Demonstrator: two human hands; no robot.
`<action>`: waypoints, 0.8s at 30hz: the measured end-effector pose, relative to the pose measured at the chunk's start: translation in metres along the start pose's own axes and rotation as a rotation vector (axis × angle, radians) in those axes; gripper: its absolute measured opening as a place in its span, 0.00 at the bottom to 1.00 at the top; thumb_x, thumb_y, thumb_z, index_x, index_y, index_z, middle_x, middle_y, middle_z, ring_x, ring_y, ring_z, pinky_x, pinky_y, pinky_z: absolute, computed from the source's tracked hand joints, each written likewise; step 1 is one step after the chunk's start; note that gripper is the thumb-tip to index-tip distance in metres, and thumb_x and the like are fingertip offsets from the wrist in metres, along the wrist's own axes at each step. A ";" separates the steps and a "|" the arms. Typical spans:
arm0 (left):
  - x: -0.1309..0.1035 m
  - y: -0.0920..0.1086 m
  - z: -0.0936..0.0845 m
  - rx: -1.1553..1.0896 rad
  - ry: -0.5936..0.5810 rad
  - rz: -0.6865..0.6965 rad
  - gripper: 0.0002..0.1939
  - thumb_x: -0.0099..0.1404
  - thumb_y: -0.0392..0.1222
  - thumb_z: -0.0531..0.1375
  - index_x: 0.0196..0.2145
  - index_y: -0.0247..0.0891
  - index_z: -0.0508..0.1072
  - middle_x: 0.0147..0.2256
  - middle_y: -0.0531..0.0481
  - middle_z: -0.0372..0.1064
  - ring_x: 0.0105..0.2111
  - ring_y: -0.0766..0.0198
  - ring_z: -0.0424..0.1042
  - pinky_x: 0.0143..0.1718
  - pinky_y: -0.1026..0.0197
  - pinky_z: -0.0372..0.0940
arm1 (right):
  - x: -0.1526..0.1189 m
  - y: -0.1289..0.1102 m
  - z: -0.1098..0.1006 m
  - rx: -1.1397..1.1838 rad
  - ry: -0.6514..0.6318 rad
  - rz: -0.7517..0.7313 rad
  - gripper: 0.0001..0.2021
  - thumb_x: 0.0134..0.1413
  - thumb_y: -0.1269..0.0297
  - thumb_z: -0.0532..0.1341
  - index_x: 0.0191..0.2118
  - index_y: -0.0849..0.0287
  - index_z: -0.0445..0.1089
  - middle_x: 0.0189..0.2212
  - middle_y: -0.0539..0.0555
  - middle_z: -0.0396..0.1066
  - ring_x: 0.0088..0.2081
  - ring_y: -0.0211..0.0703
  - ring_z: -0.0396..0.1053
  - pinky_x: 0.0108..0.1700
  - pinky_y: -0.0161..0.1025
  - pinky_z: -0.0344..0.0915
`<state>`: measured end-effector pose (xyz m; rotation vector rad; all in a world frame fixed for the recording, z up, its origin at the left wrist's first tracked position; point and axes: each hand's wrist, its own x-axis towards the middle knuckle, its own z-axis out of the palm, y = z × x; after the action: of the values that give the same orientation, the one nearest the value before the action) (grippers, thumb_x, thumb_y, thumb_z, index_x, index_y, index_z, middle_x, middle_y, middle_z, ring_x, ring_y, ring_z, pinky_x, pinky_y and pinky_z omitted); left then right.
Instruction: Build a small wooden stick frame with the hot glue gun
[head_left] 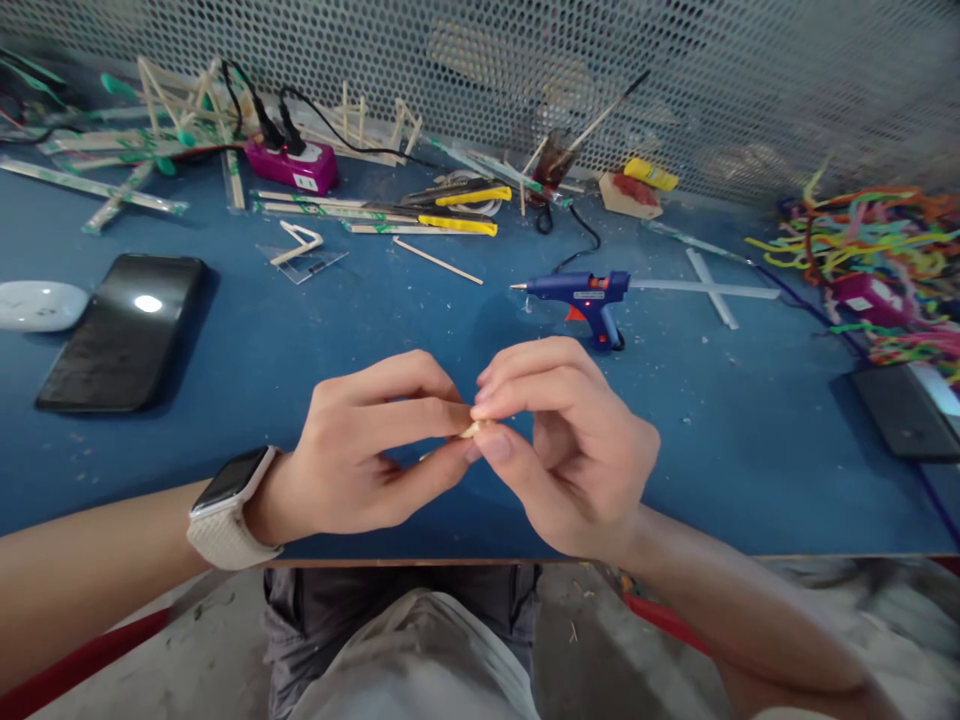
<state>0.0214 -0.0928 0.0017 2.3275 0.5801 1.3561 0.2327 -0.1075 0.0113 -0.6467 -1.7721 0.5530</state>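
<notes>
A: What's nearest?

B: A small pale piece, held above the near part of the blue table.

A: How does it look?

B: Cream-coloured, like wood, and short. Fingertips cover most of it, so I can't tell its full shape.

A: And the left hand?

B: It reaches in from the left with its back turned up, a watch on the wrist. Its fingers are pinched on the piece, thumb on the near side, the others bent over on the far side.

A: The right hand?

B: It comes from the right, fingers curved and palm partly showing. Thumb and fingertips close on the piece's other end, so the two hands' tips meet around it.

A: Beyond them?

B: A blue glue gun lies with its nozzle to the left and a translucent stick out of its back. On the left, a black phone sits just beside a white mouse.

A: Farther off?

B: One thin stick, then two yellow-and-black cutters by a purple power strip. Colourful fuzzy stems are heaped at right; a perforated panel stands behind.
</notes>
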 end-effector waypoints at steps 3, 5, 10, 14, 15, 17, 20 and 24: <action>0.001 -0.001 0.000 -0.011 0.005 0.011 0.03 0.77 0.32 0.69 0.43 0.37 0.80 0.38 0.50 0.77 0.35 0.68 0.78 0.37 0.67 0.76 | 0.000 0.003 0.001 -0.013 0.023 -0.028 0.06 0.66 0.72 0.74 0.45 0.56 0.81 0.40 0.53 0.83 0.43 0.44 0.80 0.47 0.44 0.81; 0.003 -0.001 -0.001 -0.010 0.010 0.019 0.04 0.75 0.31 0.70 0.43 0.37 0.80 0.37 0.50 0.78 0.34 0.68 0.79 0.37 0.67 0.77 | 0.000 0.004 0.002 -0.004 0.040 -0.027 0.06 0.65 0.73 0.75 0.45 0.57 0.82 0.40 0.53 0.83 0.42 0.43 0.81 0.46 0.43 0.81; 0.004 -0.003 -0.003 0.011 0.005 -0.001 0.03 0.77 0.33 0.69 0.43 0.38 0.80 0.38 0.50 0.80 0.34 0.68 0.79 0.35 0.68 0.77 | -0.003 0.006 0.002 -0.022 0.067 -0.042 0.10 0.65 0.68 0.77 0.49 0.59 0.84 0.43 0.55 0.84 0.44 0.42 0.81 0.48 0.40 0.82; 0.004 -0.004 -0.003 0.026 0.022 0.001 0.03 0.77 0.33 0.69 0.44 0.38 0.80 0.38 0.50 0.80 0.35 0.68 0.79 0.36 0.68 0.77 | -0.005 0.005 0.002 -0.104 0.087 -0.049 0.12 0.64 0.67 0.78 0.52 0.57 0.84 0.45 0.56 0.85 0.44 0.43 0.82 0.48 0.40 0.83; 0.003 -0.004 -0.003 0.032 0.023 0.006 0.02 0.77 0.34 0.69 0.44 0.38 0.80 0.38 0.50 0.80 0.35 0.68 0.80 0.36 0.68 0.77 | -0.006 0.004 0.003 -0.114 0.100 -0.039 0.13 0.64 0.68 0.78 0.53 0.57 0.84 0.46 0.56 0.85 0.45 0.43 0.82 0.48 0.41 0.83; 0.003 -0.004 -0.002 0.039 0.020 0.012 0.02 0.77 0.33 0.69 0.44 0.37 0.80 0.39 0.50 0.80 0.35 0.69 0.80 0.38 0.68 0.78 | -0.007 0.004 0.003 -0.114 0.134 -0.022 0.16 0.62 0.70 0.79 0.54 0.57 0.84 0.46 0.56 0.84 0.45 0.44 0.82 0.48 0.41 0.83; 0.003 -0.004 -0.001 0.020 0.039 0.013 0.02 0.77 0.33 0.70 0.44 0.37 0.81 0.39 0.50 0.80 0.35 0.69 0.79 0.37 0.68 0.77 | -0.006 0.006 0.003 -0.115 0.188 -0.055 0.14 0.62 0.71 0.79 0.52 0.57 0.84 0.44 0.55 0.85 0.43 0.44 0.82 0.44 0.41 0.83; 0.003 -0.004 0.000 0.002 0.044 0.000 0.04 0.76 0.33 0.70 0.44 0.40 0.81 0.38 0.50 0.81 0.34 0.67 0.79 0.35 0.66 0.77 | -0.002 0.008 0.004 -0.157 0.172 -0.143 0.08 0.65 0.71 0.77 0.47 0.55 0.85 0.39 0.53 0.86 0.38 0.44 0.83 0.40 0.43 0.83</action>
<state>0.0221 -0.0873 0.0021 2.3048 0.5946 1.4101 0.2307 -0.1035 0.0034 -0.6501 -1.6935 0.2542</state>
